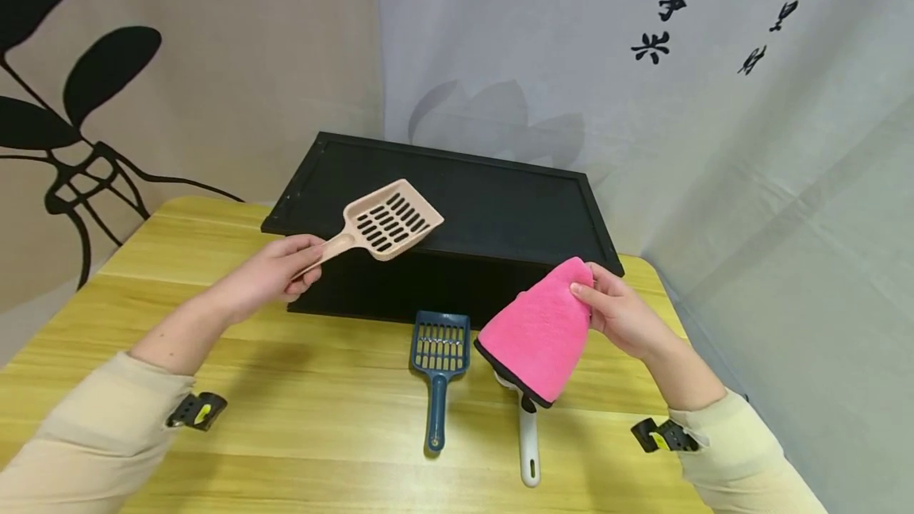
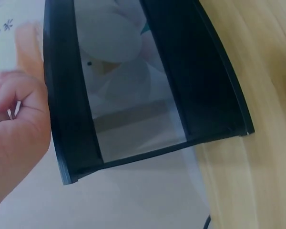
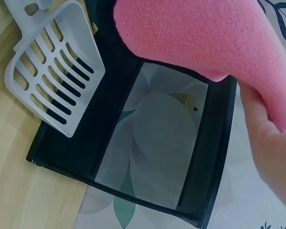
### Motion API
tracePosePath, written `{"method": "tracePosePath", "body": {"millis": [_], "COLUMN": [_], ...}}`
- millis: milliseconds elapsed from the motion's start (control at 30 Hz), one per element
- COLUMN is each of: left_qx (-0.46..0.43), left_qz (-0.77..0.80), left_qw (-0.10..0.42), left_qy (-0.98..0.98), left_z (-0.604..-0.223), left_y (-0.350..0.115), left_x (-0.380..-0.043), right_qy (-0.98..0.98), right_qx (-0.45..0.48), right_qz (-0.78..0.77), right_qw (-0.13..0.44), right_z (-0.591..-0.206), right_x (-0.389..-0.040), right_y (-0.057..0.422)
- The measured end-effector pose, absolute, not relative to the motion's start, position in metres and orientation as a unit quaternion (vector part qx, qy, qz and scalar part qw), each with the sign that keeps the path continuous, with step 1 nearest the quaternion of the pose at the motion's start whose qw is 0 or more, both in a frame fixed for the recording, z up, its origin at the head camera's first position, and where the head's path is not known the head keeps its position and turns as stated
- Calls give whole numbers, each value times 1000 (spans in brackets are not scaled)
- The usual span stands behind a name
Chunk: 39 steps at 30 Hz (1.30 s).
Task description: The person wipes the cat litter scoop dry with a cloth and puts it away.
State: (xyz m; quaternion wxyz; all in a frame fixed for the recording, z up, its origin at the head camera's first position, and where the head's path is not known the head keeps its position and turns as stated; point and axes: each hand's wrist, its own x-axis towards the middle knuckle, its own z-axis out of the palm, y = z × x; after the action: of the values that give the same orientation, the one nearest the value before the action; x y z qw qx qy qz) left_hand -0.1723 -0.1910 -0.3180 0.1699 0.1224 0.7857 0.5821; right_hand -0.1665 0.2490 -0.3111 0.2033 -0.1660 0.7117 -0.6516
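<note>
My left hand (image 1: 274, 272) grips the handle of a beige slotted litter scoop (image 1: 394, 220), raised in front of a black stand. In the left wrist view that hand (image 2: 19, 112) shows at the left edge. A pink cloth (image 1: 543, 324) with a dark border hangs from my right hand (image 1: 621, 308), pinched between thumb and fingers near its top corner. Below the cloth is a light grey litter scoop (image 1: 528, 450); the cloth hides most of its head in the head view, while the right wrist view shows the slotted head (image 3: 57, 71). A dark blue litter scoop (image 1: 439, 363) lies left of it, handle toward me.
The low black stand (image 1: 457, 189) takes up the back of the wooden table (image 1: 321, 427). Behind it hangs a pale curtain (image 1: 500, 38) with dark plant drawings and black characters. The table's right edge runs close beside my right forearm.
</note>
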Motion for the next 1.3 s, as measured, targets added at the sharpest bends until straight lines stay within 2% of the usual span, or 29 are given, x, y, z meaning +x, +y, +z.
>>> {"method": "tracePosePath", "body": {"millis": [233,633,867,1000,1100,1300], "left_qx": [85,34,69,103,99,61], "left_qz": [616,620,608,656,677,666], "left_qw": [161,178,206,234,240,220], "left_qy": [766,764,763,711,688,711], "left_z": [-315,-309,-318,-324,-325,-320], "left_y": [-185,-174,-207,-219,-216,-198], "left_x": [-174,-179,-168,-167,-170,-176], "right_qy": [711,707,719,733,738,737], "right_qx": [-160,-161,-138,-116,-104,-95], "right_qz": [-653,-655,-651,-642,-640,-642], "right_qw": [208,212,199,192,188,190], "right_z": [-313,-315,-314,-313,-313,-315], "right_x": [-165,-163,-163,-163,-163,-165], "right_y": [249,250,248,246,244,240]}}
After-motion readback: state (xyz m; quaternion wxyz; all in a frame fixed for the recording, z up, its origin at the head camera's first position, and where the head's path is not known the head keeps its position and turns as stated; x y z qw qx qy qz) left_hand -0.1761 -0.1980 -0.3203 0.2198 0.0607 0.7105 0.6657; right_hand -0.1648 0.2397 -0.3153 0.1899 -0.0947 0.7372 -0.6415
